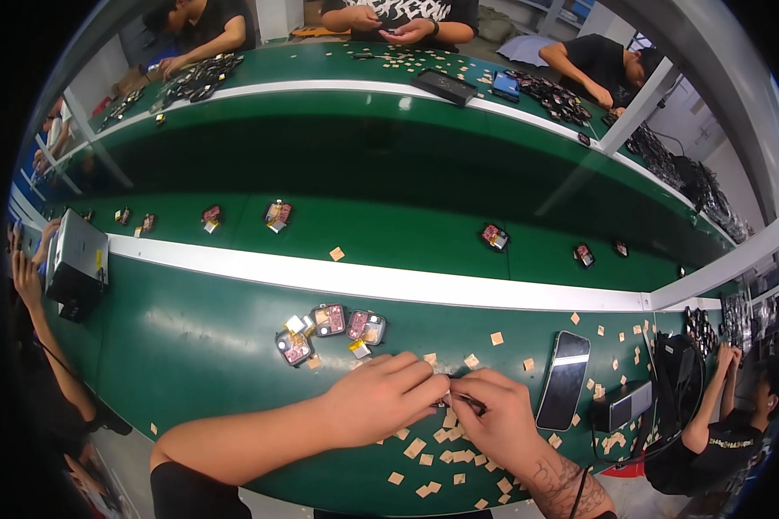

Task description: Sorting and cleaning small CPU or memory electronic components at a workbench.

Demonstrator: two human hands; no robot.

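Observation:
My left hand (pixel 388 389) and my right hand (pixel 496 417) meet over the green bench, fingertips pinched together. Between them shows a small dark piece with a pale bit; the fingers hide most of it, so its kind cannot be made out. Just beyond my left hand lie three small open black housings with reddish circuit boards: one on the left (pixel 293 348), one in the middle (pixel 328 320) and one on the right (pixel 368 327). Silver battery pouches with yellow ends lie by them. Many tan square pieces (pixel 415 448) are scattered around and below my right hand.
A phone (pixel 565 381) lies right of my right hand, beside a dark box-shaped device (pixel 623 406) with a cable. Beyond a white rail (pixel 363 277), a green belt (pixel 389 246) carries several open housings. A metal box (pixel 76 264) stands far left. Other people work opposite and at both sides.

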